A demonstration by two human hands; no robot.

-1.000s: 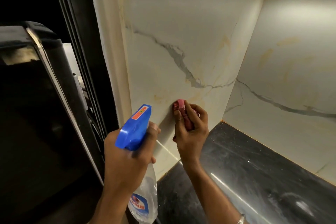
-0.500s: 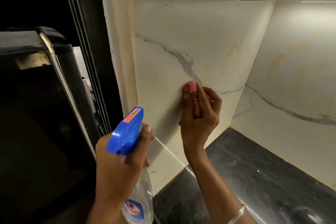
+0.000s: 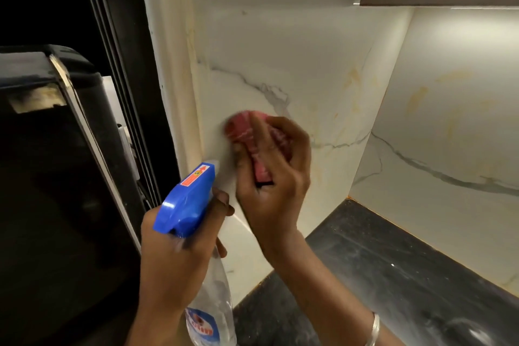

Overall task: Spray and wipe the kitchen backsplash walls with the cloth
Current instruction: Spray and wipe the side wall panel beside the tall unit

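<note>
While the pink cloth (image 3: 247, 135) is pressed flat on the marble backsplash (image 3: 280, 64), bunched in the closed right hand (image 3: 273, 177), firm overlapping strokes toward the yellowish stains at two o'clock would serve best. At seven o'clock, the left hand (image 3: 174, 255) is wrapped around the spray bottle (image 3: 186, 199), above the dark worktop (image 3: 393, 275).

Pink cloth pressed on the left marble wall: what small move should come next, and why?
Probably sweep the pink cloth rightward across the left backsplash wall. The right hand holds it near that wall's left edge, while yellowish stains show further right. The left hand holds the spray bottle ready if more spray is needed.
</note>
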